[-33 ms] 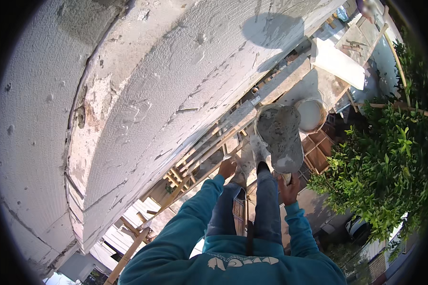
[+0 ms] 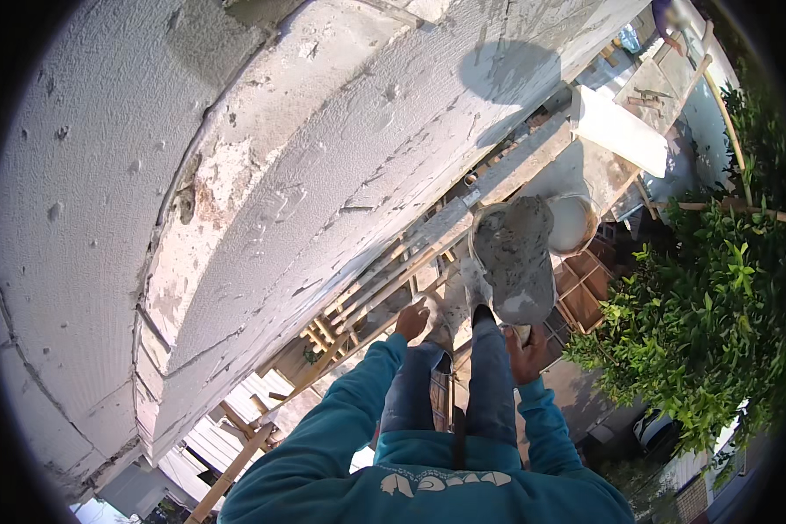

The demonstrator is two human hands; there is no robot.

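My left hand (image 2: 412, 320) is curled beside my left foot, its fingers round something small and pale that I cannot make out. My right hand (image 2: 526, 354) grips a pale trowel handle (image 2: 518, 334) beside my right leg. Just above that handle is a smeared mass of wet grey mortar (image 2: 513, 249), hiding much of the trowel's blade and partly covering a bucket (image 2: 480, 227). A second round bucket (image 2: 572, 223) with pale contents stands to its right. My cement-spattered feet (image 2: 476, 288) are on the narrow scaffold among these things.
A textured white wall (image 2: 262, 218) rises along my left. Planks (image 2: 524, 157) and bamboo poles (image 2: 720, 100) form the scaffold, with a white board (image 2: 620, 131) at upper right. Leafy branches (image 2: 681, 332) crowd the right, over lower ground. Another person's arm (image 2: 671, 35) shows at the far top right.
The view has shifted a little, so the wall and scaffold sit slightly lower in the picture. My hands stay in nearly the same places, slightly lower.
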